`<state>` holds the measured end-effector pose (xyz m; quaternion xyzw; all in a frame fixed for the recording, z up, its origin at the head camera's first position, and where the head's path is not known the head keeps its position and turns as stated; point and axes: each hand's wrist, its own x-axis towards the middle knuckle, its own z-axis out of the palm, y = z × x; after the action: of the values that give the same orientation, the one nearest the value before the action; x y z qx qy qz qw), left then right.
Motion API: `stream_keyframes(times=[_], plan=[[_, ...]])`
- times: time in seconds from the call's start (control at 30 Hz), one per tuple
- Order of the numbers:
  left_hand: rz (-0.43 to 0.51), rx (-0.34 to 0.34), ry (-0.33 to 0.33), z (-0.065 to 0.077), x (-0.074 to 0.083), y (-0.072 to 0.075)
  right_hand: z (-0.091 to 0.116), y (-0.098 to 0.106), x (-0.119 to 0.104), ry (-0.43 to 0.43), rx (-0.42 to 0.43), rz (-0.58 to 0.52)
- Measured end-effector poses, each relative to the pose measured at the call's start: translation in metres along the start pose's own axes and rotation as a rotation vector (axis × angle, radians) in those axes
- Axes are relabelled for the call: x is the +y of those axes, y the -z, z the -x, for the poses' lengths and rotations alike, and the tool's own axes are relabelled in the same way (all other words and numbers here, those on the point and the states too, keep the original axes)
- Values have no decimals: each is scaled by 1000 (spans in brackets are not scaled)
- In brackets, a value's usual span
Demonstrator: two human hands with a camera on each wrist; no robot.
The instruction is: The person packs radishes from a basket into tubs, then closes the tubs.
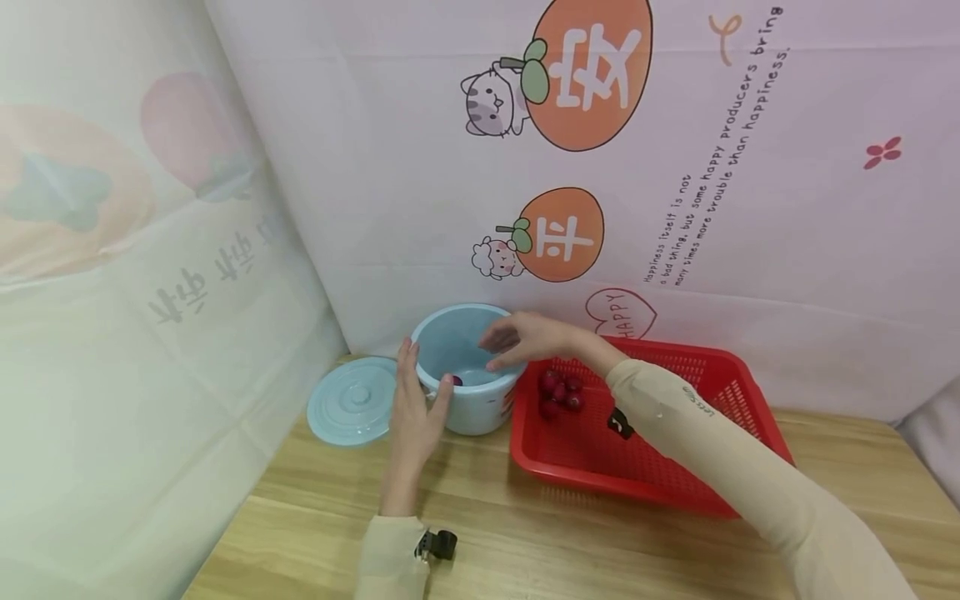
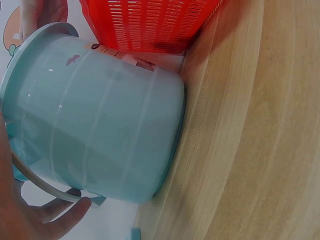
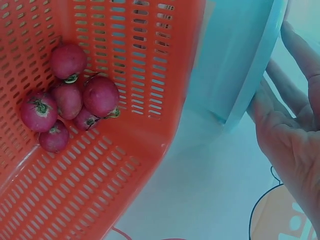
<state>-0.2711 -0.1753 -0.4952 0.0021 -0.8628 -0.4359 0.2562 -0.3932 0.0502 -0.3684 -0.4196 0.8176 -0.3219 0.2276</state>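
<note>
A light blue bucket point(image 1: 480, 408) stands upright on the table, with a small dark red round thing point(image 1: 457, 380) inside near its front wall. My left hand point(image 1: 417, 412) rests against the bucket's left side, fingers extended and thumb at the front rim. Its fingers lie beside the pale bucket handle point(image 2: 42, 184) in the left wrist view. Over the bucket's right rim reaches my right hand point(image 1: 528, 337), fingers loosely bent with nothing seen between them. Several red radishes point(image 3: 101, 96) sit together in one corner of the red basket point(image 3: 150, 131), next to the bucket.
A light blue lid point(image 1: 352, 402) lies on the wooden table point(image 1: 480, 517) left of the bucket. Behind the bucket and basket hangs a printed white cloth point(image 1: 405, 183), and another cloth point(image 1: 172, 392) borders the left side.
</note>
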Motion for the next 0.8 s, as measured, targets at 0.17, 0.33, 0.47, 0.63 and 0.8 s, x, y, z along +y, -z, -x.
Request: stream_keyframes(times=[0.17, 0.33, 0.47, 0.63, 0.8], plan=[[-3, 9, -9, 0, 0, -1, 2, 0, 7, 35, 36, -52], [-3, 9, -8, 0, 1, -1, 4, -2, 15, 51, 83, -113], [2, 10, -14, 0, 1, -1, 4, -5, 18, 45, 122, -156], [-6, 11, -3, -1, 2, -1, 3, -7, 17, 47, 179, -157], [-4, 17, -8, -1, 1, -1, 3, -10, 19, 58, 216, -160]])
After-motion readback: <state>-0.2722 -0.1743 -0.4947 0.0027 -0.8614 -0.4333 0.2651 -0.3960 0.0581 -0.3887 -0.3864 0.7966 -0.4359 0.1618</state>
